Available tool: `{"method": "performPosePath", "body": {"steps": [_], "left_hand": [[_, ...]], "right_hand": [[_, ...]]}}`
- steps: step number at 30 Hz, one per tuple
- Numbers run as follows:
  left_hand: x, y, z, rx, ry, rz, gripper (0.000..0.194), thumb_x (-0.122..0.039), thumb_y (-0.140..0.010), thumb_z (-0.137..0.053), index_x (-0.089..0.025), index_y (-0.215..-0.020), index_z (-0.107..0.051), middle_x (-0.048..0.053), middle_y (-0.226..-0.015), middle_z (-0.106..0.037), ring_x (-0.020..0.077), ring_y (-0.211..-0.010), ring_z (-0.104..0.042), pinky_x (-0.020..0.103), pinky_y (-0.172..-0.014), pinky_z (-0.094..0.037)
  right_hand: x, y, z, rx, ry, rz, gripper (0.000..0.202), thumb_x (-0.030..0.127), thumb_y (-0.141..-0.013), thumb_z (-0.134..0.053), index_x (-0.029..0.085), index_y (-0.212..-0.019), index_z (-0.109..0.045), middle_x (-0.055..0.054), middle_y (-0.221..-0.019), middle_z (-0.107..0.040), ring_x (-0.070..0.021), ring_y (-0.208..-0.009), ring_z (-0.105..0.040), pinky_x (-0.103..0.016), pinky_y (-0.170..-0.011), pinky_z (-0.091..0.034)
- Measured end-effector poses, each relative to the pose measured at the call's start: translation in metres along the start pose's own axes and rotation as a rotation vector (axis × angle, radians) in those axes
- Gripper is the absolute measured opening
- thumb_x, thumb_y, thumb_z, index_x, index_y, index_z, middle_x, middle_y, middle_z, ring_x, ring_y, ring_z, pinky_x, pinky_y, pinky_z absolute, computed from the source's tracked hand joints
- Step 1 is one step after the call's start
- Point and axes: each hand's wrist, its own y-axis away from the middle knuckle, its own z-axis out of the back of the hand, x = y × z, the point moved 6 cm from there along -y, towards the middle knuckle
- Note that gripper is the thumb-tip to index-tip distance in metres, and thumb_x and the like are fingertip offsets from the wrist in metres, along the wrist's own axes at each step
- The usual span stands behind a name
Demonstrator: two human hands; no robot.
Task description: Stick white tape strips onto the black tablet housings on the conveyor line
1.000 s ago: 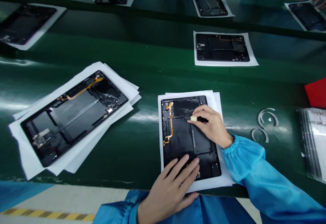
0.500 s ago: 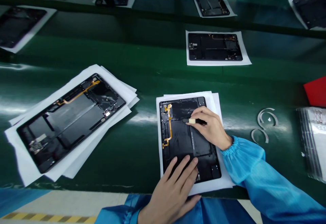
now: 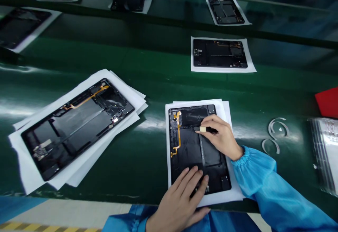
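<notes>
A black tablet housing [image 3: 187, 158] with an orange flex cable [image 3: 179, 133] along its left side lies on white sheets [image 3: 224, 198] before me. My left hand [image 3: 182, 196] rests on its lower edge, fingers stretched out. Pinched in my right hand [image 3: 220, 135] is a small black tool with a cream-coloured block [image 3: 202, 129]; its exact kind is unclear. The tool's dark tip is over the upper middle of the housing, at or close to the surface. The fingers partly hide the tool.
To the left, another tablet housing [image 3: 79, 126] lies askew on stacked sheets. A further housing [image 3: 220, 53] is at the back. Curled grey strips [image 3: 277, 130], a stack of clear plastic trays [image 3: 326, 154] and a red bin [image 3: 327, 101] are on the right. The green bench's front edge is close.
The whole view has shifted slightly, so things sit a little lower. My right hand keeps the tool at nearly the same spot on the housing. My left hand stays on the lower edge.
</notes>
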Motion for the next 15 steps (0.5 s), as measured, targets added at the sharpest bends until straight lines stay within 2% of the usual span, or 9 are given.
{"method": "performPosePath", "body": {"steps": [5, 8, 11, 15], "left_hand": [[0.001, 0.000, 0.007, -0.026, 0.026, -0.003, 0.051, -0.057, -0.091, -0.053, -0.019, -0.122, -0.064, 0.007, -0.103, -0.067, 0.0226, -0.110, -0.060, 0.037, -0.107, -0.043], [0.002, -0.003, 0.011, -0.009, 0.029, -0.026, 0.047, -0.053, -0.093, -0.051, -0.018, -0.121, -0.064, 0.008, -0.101, -0.068, 0.0237, -0.106, -0.063, 0.038, -0.098, -0.052], [0.004, -0.005, 0.011, -0.004, 0.044, -0.020, 0.042, -0.048, -0.094, -0.051, -0.017, -0.121, -0.064, 0.008, -0.102, -0.067, 0.0238, -0.105, -0.064, 0.038, -0.096, -0.054], [0.003, -0.003, 0.008, -0.023, 0.072, -0.023, 0.043, -0.047, -0.095, -0.050, -0.016, -0.122, -0.063, 0.010, -0.106, -0.067, 0.0242, -0.109, -0.062, 0.040, -0.101, -0.051]], "right_hand": [[-0.005, -0.004, 0.000, -0.038, -0.038, -0.037, 0.007, 0.024, -0.082, -0.074, 0.020, -0.085, -0.068, -0.004, -0.091, -0.065, -0.0170, -0.085, -0.064, -0.031, -0.076, -0.054], [-0.001, -0.004, 0.005, -0.057, -0.068, -0.043, 0.009, 0.027, -0.081, -0.075, 0.020, -0.083, -0.069, -0.004, -0.089, -0.066, -0.0176, -0.084, -0.064, -0.032, -0.074, -0.055], [0.025, 0.003, 0.016, 0.030, -0.132, 0.011, 0.001, 0.022, -0.083, -0.072, 0.021, -0.084, -0.071, -0.003, -0.089, -0.066, -0.0165, -0.082, -0.065, -0.030, -0.073, -0.056], [0.072, 0.016, 0.033, 0.162, -0.139, 0.050, 0.011, 0.015, -0.084, -0.070, 0.024, -0.088, -0.073, -0.004, -0.089, -0.068, -0.0153, -0.076, -0.067, -0.026, -0.065, -0.056]]}}
